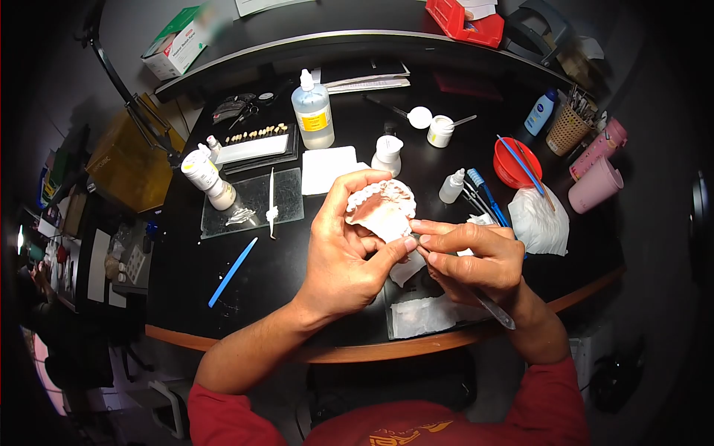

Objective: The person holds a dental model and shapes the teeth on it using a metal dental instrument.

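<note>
My left hand (343, 256) grips a white dental cast (383, 208) with a row of teeth along its upper rim, raised above the black table. My right hand (476, 256) is closed around a metal spatula-like tool (494, 308), whose flat end points down toward the table's front edge. The tool's other end meets the cast's lower right edge near my left thumb; the exact tip is hidden by my fingers. Below my right hand lies a white paper towel (416, 318) on a glass plate.
A glass slab (290, 197) with a white-smeared tool lies left, near a blue-handled tool (233, 272). Behind stand a clear bottle (313, 111), an open white jar (440, 132) and a dropper bottle (451, 186). A red bowl (513, 167) and pink cup (595, 186) are right.
</note>
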Tool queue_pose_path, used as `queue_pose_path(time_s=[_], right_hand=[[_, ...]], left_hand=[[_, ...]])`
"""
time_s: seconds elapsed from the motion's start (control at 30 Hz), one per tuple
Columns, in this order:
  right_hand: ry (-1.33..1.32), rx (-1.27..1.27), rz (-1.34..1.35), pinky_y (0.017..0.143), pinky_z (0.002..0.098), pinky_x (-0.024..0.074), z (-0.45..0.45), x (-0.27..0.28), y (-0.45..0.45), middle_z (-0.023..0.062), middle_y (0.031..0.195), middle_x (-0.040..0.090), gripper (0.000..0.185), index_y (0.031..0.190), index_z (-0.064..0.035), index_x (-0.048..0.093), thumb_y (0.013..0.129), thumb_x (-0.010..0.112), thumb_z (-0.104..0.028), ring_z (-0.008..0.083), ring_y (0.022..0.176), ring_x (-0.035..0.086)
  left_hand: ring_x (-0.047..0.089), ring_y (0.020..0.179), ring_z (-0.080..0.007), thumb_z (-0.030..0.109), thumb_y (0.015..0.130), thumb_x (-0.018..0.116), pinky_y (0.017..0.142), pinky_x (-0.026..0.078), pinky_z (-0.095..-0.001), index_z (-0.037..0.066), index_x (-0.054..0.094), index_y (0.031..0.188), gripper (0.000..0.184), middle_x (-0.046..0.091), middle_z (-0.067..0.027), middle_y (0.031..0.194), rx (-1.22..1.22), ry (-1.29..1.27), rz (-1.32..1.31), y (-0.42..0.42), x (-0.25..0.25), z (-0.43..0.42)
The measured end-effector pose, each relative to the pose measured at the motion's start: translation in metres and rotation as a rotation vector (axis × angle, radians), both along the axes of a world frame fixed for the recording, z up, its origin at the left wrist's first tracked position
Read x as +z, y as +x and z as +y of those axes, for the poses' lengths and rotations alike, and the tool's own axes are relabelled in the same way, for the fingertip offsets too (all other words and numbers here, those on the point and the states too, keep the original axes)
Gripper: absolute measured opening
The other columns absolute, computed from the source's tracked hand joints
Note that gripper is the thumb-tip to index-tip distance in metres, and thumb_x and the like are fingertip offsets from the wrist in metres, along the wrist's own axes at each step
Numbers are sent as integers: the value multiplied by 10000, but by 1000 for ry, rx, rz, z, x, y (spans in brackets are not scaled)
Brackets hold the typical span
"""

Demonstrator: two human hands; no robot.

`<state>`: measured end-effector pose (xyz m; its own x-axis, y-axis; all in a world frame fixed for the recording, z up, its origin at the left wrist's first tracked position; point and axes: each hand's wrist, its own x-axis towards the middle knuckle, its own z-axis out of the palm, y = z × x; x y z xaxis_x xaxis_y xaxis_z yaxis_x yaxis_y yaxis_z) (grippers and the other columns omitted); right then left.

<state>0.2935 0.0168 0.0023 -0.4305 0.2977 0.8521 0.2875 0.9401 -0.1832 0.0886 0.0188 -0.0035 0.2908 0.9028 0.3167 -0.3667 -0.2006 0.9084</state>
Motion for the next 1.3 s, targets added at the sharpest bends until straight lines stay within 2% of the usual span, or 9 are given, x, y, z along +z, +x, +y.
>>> queue_pose_path(time_s=[0.07,0.17,0.27,0.73,0.93,1.13,1.23,1.27,1.3], right_hand=[[9,-1,-6,649,347,677,0,0,0,163,865,738,108,772,34,683,748,773,87,330,860,797],[14,9,-14,677,364,680,-1,0,0,177,879,738,104,787,40,687,740,766,89,346,880,793],[21,20,-28,701,377,680,-1,0,0,190,893,737,106,804,47,689,735,758,89,362,907,788],[62,4,-116,691,371,659,-5,-3,5,248,991,732,158,815,59,682,685,757,10,359,965,777],[68,1,-126,687,374,660,-5,-4,6,240,976,730,173,816,58,680,680,752,-21,365,980,774],[43,-31,-127,689,366,669,-4,-4,5,196,911,723,125,835,52,695,736,770,66,339,912,788],[-110,98,76,781,373,685,5,-6,3,155,881,727,136,889,32,741,787,793,105,266,855,792],[-160,107,65,852,459,670,2,-3,5,160,869,708,186,920,29,723,795,798,144,315,920,787],[-155,113,73,853,459,669,3,-4,4,158,870,708,190,919,26,725,793,799,146,318,919,787]], left_hand=[[685,1071,-184,-174,883,689,859,636,-290,15,382,1460,681,618,-170,1239,-5,2,32,-2,0,0],[686,1068,-185,-173,881,694,844,637,-287,16,387,1455,678,620,-166,1235,-16,-19,12,-2,0,0],[688,1029,-155,-167,869,699,754,627,-240,12,424,1421,642,613,-141,1235,-5,-33,-11,0,0,0],[685,994,-142,-169,873,698,737,618,-241,29,421,1428,651,618,-132,1229,-12,-69,10,-1,0,-1],[685,982,-140,-170,874,697,736,616,-245,33,416,1430,656,616,-131,1227,-18,-100,-6,-1,1,-1],[683,985,-139,-168,875,698,753,623,-247,31,414,1431,655,611,-137,1222,-38,-110,1,-2,0,1],[679,997,-139,-168,878,698,769,626,-249,29,411,1433,655,610,-134,1208,-57,-90,-16,-3,-1,4],[678,1001,-139,-168,879,698,774,627,-250,29,410,1434,656,610,-132,1202,-62,-82,-26,-3,-1,5],[682,1008,-150,-166,885,695,783,625,-259,25,397,1442,660,616,-142,1207,-60,-68,-25,-4,-1,5]])
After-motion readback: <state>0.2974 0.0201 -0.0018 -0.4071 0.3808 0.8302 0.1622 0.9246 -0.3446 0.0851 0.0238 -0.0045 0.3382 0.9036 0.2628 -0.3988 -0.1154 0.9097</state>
